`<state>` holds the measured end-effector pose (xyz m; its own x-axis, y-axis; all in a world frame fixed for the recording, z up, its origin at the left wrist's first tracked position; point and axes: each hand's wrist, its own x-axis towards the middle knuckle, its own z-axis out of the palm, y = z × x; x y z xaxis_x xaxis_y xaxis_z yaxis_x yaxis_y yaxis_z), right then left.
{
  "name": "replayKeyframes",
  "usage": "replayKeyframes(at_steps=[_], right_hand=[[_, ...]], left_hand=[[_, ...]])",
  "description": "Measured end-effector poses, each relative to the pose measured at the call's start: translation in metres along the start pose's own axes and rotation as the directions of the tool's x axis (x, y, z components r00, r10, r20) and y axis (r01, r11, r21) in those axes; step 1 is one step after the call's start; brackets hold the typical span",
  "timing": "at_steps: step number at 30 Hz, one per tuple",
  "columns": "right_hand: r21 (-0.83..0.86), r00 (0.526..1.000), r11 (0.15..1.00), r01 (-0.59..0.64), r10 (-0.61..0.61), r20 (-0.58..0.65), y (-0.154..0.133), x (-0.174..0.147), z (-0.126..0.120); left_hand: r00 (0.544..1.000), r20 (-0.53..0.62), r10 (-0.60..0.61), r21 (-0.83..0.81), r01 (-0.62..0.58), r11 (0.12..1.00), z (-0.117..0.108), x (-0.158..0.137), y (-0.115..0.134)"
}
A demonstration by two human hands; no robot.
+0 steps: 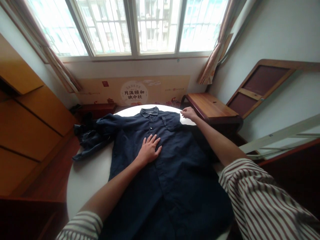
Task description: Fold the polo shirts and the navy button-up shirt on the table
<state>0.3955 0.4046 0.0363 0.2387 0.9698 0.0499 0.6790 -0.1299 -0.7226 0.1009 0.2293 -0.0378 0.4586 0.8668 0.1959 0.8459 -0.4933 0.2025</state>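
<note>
A dark navy button-up shirt (160, 180) lies front up on a round white table (86, 181), its collar (149, 112) toward the window. My left hand (150, 149) rests flat on the shirt's chest beside the button placket, fingers spread. At the shoulder edge on the right, beyond the chest pocket (170, 123), my right hand (189, 113) has its fingertips pinched together on the shirt's edge. The left-side sleeve (93, 140) stretches out, bunched and crumpled, toward the table's left rim. On the right side the sleeve cannot be made out.
Beyond the table stands a wooden cabinet (211, 105) at the right, with a framed wooden panel (260, 83) leaning near the wall. Orange-brown cupboards (27, 123) line the left. A barred window (135, 30) with curtains (212, 63) spans the back, above a printed banner (135, 90).
</note>
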Motion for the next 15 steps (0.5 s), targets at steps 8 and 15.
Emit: replayKeyframes(at_steps=[8, 15], right_hand=[[-0.457, 0.87, 0.755, 0.47, -0.309, 0.384, 0.011, -0.081, -0.017], [-0.583, 0.973, 0.779, 0.231, -0.183, 0.141, 0.001, -0.095, 0.014]], left_hand=[[1.0, 0.001, 0.001, 0.006, -0.001, 1.0, 0.002, 0.001, 0.0], [1.0, -0.004, 0.006, 0.004, -0.006, 1.0, 0.002, 0.001, -0.001]])
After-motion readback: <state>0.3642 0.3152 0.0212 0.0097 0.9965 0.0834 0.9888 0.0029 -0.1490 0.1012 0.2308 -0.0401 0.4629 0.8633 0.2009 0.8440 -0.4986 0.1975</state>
